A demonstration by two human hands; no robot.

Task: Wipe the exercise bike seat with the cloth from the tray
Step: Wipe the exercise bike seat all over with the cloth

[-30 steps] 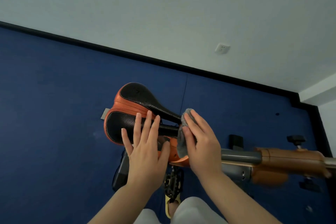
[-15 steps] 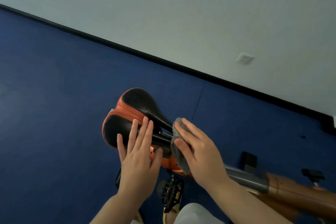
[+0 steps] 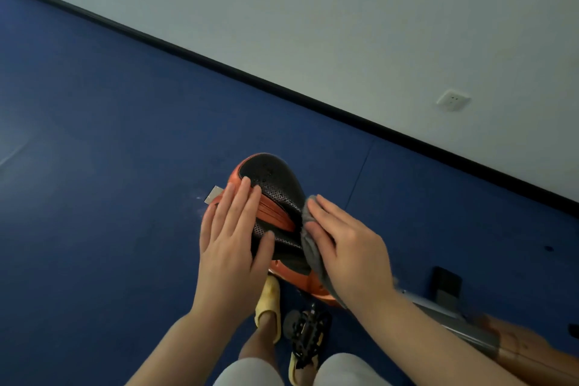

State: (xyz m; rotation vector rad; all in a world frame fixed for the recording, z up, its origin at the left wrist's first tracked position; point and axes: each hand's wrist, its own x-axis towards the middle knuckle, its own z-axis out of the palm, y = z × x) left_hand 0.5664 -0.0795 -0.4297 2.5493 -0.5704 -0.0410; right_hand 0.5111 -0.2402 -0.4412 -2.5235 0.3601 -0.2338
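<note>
The exercise bike seat [image 3: 275,188] is black perforated leather with orange trim, in the lower middle of the head view. My left hand [image 3: 233,241] lies flat on its left side, fingers spread, holding nothing. My right hand [image 3: 347,244] presses a grey cloth [image 3: 311,247] against the seat's right side; most of the cloth is hidden under the palm. No tray is in view.
Blue floor mat [image 3: 109,166] surrounds the bike. A white wall with a socket [image 3: 452,100] runs behind a black baseboard. Below the seat are a black pedal [image 3: 305,332], my feet in yellow slippers [image 3: 268,301], and the grey and orange bike frame [image 3: 470,329] at lower right.
My left hand slid up further onto the seat. My right hand kept the cloth on the seat's right side, shifting slightly. The view moved closer and turned, showing my legs.
</note>
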